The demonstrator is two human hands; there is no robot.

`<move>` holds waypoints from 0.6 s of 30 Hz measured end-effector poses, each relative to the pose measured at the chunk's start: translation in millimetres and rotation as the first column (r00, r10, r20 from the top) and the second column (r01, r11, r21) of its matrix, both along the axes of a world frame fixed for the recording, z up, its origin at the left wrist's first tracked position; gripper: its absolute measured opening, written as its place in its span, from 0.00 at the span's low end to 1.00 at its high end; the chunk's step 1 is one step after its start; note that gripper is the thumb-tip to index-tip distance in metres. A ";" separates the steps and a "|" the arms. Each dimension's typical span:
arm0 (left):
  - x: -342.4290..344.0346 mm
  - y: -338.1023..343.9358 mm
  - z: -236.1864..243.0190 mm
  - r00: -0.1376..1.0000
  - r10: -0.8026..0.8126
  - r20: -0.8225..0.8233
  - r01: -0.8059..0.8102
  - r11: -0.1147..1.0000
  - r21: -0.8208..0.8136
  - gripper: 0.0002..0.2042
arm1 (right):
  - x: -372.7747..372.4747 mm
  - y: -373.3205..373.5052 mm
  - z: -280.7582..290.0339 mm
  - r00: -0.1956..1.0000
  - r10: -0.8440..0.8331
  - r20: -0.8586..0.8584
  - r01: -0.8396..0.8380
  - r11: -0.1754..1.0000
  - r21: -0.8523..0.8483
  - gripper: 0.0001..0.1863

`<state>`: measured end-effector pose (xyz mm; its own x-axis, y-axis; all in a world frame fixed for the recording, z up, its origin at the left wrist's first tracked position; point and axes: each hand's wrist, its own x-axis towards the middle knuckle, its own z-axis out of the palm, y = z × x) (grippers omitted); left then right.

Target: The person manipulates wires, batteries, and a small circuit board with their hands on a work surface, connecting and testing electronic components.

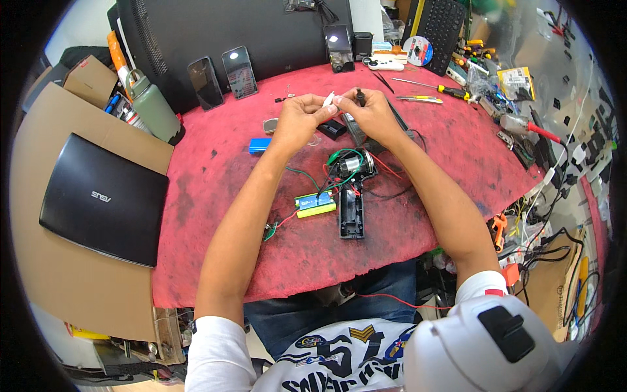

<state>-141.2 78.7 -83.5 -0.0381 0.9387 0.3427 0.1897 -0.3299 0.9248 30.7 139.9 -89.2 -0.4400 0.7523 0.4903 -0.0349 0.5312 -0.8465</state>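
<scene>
A white cap (439, 349) sits nearest the camera. The left hand (300, 119) and right hand (369, 112) pinch a small white piece (328, 99) between their fingertips, its long axis slanting away rightward. The black casing (351, 219) lies on the table (202, 215), nearer the right hand.

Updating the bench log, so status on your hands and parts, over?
Left hand pinching small white piece; right hand close by, gripping dark thing. Opened black casing on red mat. Possible snag: green wire looped over it.
</scene>
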 end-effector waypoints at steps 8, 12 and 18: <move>-11.8 0.4 -6.2 0.988 0.084 0.130 -0.056 0.976 -0.209 0.08 | -6.0 -12.7 8.4 0.995 -0.088 0.040 0.086 0.995 0.046 0.20; -19.5 9.8 -16.3 0.997 0.062 0.045 -0.061 0.998 -0.029 0.08 | 1.2 2.0 -0.2 0.992 -0.057 0.112 0.039 0.986 0.161 0.19; -12.0 9.3 -15.3 0.986 0.085 0.140 -0.078 0.995 -0.059 0.07 | -1.1 -6.9 2.5 0.995 -0.022 0.095 0.016 0.998 0.059 0.15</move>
<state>-153.3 88.0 -98.8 -0.1600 0.9472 0.2777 0.0788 -0.2682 0.9601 29.5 133.0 -86.7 -0.4726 0.7325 0.4900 0.0553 0.5795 -0.8131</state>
